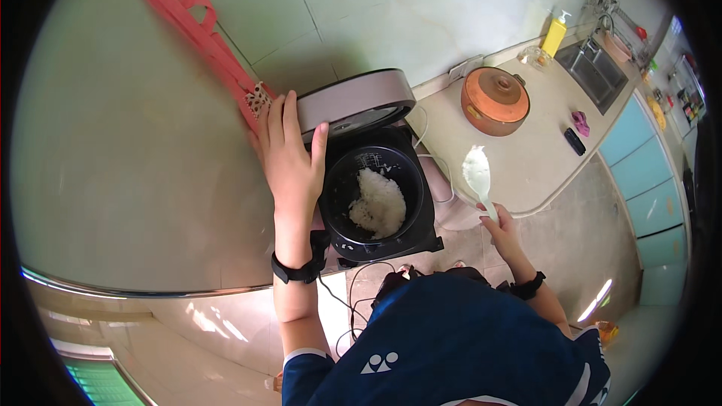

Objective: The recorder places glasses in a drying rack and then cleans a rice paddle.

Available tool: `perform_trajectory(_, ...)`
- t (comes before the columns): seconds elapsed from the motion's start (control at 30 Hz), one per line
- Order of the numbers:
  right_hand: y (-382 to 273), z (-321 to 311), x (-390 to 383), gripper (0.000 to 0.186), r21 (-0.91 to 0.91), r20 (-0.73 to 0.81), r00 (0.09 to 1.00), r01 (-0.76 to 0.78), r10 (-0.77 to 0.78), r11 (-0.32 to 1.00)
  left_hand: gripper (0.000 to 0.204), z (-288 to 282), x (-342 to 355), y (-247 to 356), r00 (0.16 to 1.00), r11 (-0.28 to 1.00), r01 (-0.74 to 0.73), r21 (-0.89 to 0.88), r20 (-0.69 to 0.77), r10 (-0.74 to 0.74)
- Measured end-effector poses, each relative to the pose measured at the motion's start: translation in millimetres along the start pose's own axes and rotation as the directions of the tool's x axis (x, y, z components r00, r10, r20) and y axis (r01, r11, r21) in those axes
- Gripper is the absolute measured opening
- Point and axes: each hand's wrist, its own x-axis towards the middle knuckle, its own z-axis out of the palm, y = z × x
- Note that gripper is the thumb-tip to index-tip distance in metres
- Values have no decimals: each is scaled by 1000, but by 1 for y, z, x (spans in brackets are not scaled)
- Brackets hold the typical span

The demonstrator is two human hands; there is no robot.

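Note:
My left hand (293,165) rests against the raised lid (353,98) of the black rice cooker, its fingers stretched out along the lid's left end. The cooker's inner pot (338,203) holds white rice (376,203) below the lid. To the right of the cooker, my right hand (499,227) is closed round the handle of a white paddle (480,175), which carries some rice on its upturned head.
A copper-coloured lidded pot (492,116) stands on the counter (526,165), near a dark oblong object (574,141) and purple cloth (580,122). Behind are a yellow pump bottle (554,34) and sink (593,75). A pink bag (188,45) is at upper left. Cables trail below the cooker.

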Motion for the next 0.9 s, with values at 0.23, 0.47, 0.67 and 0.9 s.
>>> perform_trajectory(0.23,-7,-5,-3,17,193,-94,992,102,-85,976,53,-18,-57,17,995,985,-15,-172,99,32)
perform_trajectory(0.47,-34,23,5,23,131,14,953,297,-301,946,55,1,-160,25,997,961,31,-276,74,-11)
perform_trajectory(0.67,-52,65,15,31,264,190,932,253,-307,931,40,17,-211,15,990,948,54,-313,139,-10)
perform_trajectory(0.9,-36,86,10,34,89,224,953,190,-206,978,35,30,-235,12,969,956,70,-286,248,3)
